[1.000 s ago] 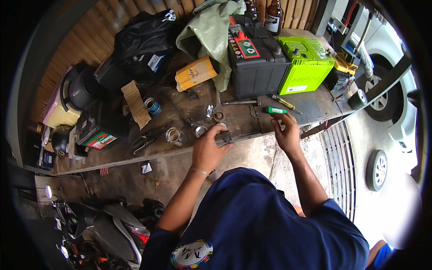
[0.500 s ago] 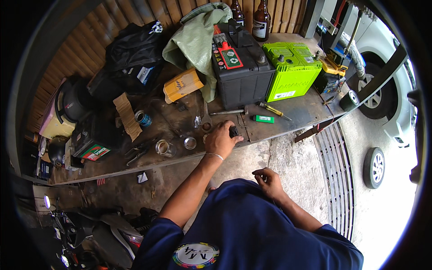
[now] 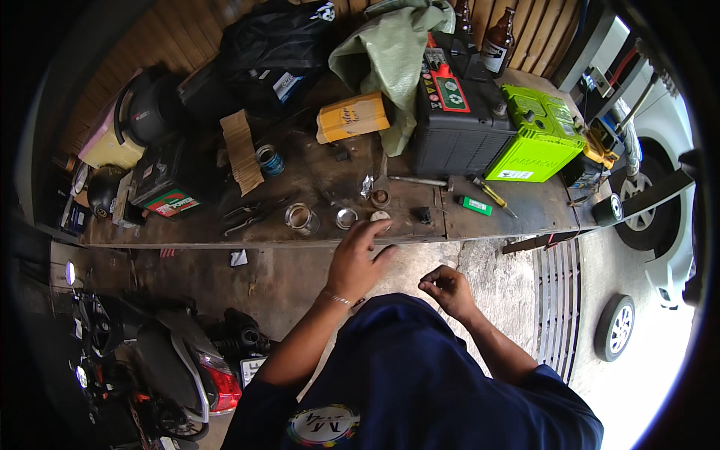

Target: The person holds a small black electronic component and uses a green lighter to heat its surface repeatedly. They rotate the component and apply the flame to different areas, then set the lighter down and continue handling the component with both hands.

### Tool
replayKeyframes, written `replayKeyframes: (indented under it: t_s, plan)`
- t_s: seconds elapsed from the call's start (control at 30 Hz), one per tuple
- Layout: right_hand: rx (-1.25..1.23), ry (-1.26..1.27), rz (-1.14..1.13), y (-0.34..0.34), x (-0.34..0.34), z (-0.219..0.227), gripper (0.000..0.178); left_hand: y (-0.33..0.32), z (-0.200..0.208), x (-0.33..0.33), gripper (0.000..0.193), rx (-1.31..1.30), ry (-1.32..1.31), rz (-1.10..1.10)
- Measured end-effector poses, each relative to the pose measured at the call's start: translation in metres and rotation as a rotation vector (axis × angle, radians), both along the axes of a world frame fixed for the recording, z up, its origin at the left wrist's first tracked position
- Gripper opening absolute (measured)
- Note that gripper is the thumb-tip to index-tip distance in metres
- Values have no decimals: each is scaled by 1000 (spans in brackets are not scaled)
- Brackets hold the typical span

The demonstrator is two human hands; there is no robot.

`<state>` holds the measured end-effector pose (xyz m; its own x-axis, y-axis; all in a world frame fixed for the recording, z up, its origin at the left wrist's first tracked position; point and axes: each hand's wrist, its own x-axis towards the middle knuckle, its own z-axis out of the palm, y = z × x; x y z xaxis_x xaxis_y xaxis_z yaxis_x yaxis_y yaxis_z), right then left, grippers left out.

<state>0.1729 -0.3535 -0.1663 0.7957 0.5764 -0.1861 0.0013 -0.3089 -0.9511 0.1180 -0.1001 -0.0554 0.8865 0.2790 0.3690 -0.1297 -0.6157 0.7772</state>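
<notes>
My left hand [image 3: 355,264] is open in front of the bench edge, thumb and fingers apart with nothing between them. Its fingertips overlap a small round disc [image 3: 380,218] on the bench in this view; I cannot tell whether they touch it. To their right, a small black part [image 3: 424,216] lies near the front edge. Close to my body is my right hand [image 3: 450,291], fingers curled and thumb pressed to them; whatever is in the pinch is hidden. A glass jar [image 3: 301,219] and a shiny round tin [image 3: 346,218] stand left of the disc.
Behind lie a ring-ended wrench [image 3: 381,189], a hammer [image 3: 420,181], a green box [image 3: 475,205] and a yellow-handled screwdriver [image 3: 495,196]. A black battery [image 3: 459,142] and a lime-green battery [image 3: 536,139] stand at the back. Pliers [image 3: 251,215] lie left; a motorcycle [image 3: 165,360] is parked below.
My left hand has let go of the small black part, leaving it on the bench, and drawn back toward me with fingers spread. The view has swung left; my right hand stays curled.
</notes>
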Motion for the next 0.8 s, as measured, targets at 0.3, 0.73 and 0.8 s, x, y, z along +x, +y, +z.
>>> replayKeyframes:
  t_s: [0.3,0.73,0.8]
  plan:
    - [37,78,225,68,-4,10,16,46,-68,-104,31,-186,31,317]
    - [-62,13,511,163,-21,39,29,116,-106,-148,21,-401,-79,532]
    - [-17,69,539,176,-26,31,31,132,-100,-160,23,-222,-114,604]
